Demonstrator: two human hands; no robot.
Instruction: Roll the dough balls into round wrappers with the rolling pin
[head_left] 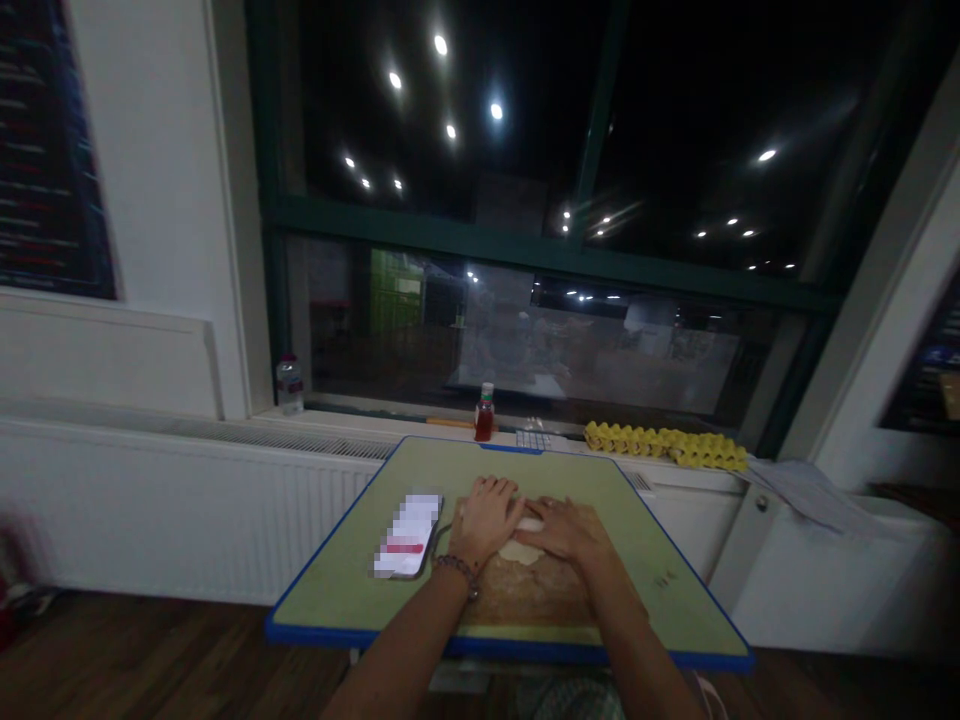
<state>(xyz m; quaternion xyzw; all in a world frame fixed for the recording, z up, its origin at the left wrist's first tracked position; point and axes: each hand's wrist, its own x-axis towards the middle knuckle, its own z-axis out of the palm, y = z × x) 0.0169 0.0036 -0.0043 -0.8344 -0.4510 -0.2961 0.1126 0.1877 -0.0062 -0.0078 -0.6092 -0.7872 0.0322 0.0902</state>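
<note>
A flat, pale piece of dough (pixel 523 552) lies on a brown board (pixel 536 598), near the middle of a green table (pixel 690 605) with a blue edge. The left hand (pixel 491 518) and the right hand (pixel 561 528) are both palm down over the far part of the dough. They are very close together. The left fingers point to the far side, and the right fingers point far and to the left. A whitish strip (pixel 531 524) shows between the hands and runs from left to right. I cannot tell if it is a fold or some other thing, or if the fingers are closed on it.

The near edge of the dough is uneven and sticks out toward the near side. The hands hide so much that I cannot tell which way its long side goes.

A bead bracelet (pixel 457 572) is on the left wrist. A phone (pixel 409 535) lies left of the board, its long side going from near to far. Its screen is all little blocks, so no words can be read. The dark poster (pixel 49 160) on the left has rows of writing, too blurry to read. On the far ledge, the red bottle (pixel 484 422) and the clear bottle (pixel 289 387) stand upright. Their labels are too small to read. A yellow egg tray (pixel 664 446) lies farther right.
</note>
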